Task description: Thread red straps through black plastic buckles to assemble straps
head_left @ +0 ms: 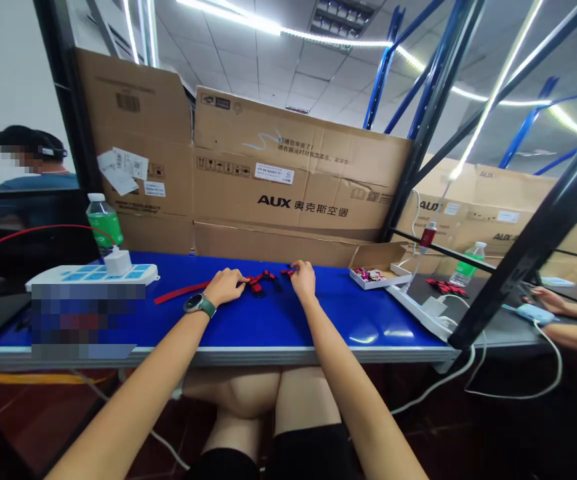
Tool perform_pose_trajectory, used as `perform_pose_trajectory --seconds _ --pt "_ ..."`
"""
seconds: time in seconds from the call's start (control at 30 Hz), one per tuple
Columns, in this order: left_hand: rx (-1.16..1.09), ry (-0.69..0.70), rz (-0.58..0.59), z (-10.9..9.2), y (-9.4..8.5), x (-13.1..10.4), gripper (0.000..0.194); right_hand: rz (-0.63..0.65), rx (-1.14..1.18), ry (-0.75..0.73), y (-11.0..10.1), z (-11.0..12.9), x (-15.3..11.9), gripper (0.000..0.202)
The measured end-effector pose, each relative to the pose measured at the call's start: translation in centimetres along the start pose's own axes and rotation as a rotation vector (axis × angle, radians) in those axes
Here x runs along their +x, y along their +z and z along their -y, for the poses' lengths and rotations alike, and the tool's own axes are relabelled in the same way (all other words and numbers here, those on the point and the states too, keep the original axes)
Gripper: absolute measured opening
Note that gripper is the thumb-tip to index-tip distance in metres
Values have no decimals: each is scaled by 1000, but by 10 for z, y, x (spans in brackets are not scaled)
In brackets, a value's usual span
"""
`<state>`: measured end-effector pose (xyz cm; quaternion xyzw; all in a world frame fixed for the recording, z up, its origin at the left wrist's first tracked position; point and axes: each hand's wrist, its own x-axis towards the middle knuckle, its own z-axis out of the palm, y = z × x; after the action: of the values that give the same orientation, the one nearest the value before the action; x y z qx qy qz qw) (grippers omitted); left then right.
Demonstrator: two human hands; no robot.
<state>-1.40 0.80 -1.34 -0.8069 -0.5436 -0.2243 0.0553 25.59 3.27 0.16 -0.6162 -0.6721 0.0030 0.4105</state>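
Observation:
On the blue tabletop lies a red and black strap [257, 287], bunched in small loops. My left hand [225, 285], with a dark green watch on its wrist, rests at its left end with the fingers bent and pinched at the red edge. A flat red band [181, 293] runs out to the left from beneath that hand. My right hand [304, 279] is closed, thumb and fingertips on a small red and black piece [287, 271] just right of the bunched strap. What exactly lies between the fingertips is partly hidden.
At left are a power strip [141, 273] with a white plug and a green-labelled bottle [103, 223]. An open small box [368, 281] with red items stands right, beside another power strip [425, 317]. Cardboard [293, 180] walls the back. Another person's hand [545, 300] is far right.

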Motion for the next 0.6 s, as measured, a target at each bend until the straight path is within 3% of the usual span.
perform_pose_trajectory --seconds 0.07,0.17,0.3,0.43,0.5,0.6 --pt "73 -23 0 -8 2 -2 43 32 -112 68 -4 -9 1 38" --pt "134 -97 13 -16 6 -2 56 188 -190 39 -2 -16 -2 39" --pt "181 -229 -47 -13 7 -2 54 313 -284 47 5 -16 -4 37" --pt "186 -433 -34 3 1 -5 42 294 -289 73 5 -19 0 38" --pt "150 -455 -8 11 0 -7 34 243 -198 59 4 -23 4 39" --pt "78 -421 -83 21 2 -7 21 111 24 67 5 -29 9 39"
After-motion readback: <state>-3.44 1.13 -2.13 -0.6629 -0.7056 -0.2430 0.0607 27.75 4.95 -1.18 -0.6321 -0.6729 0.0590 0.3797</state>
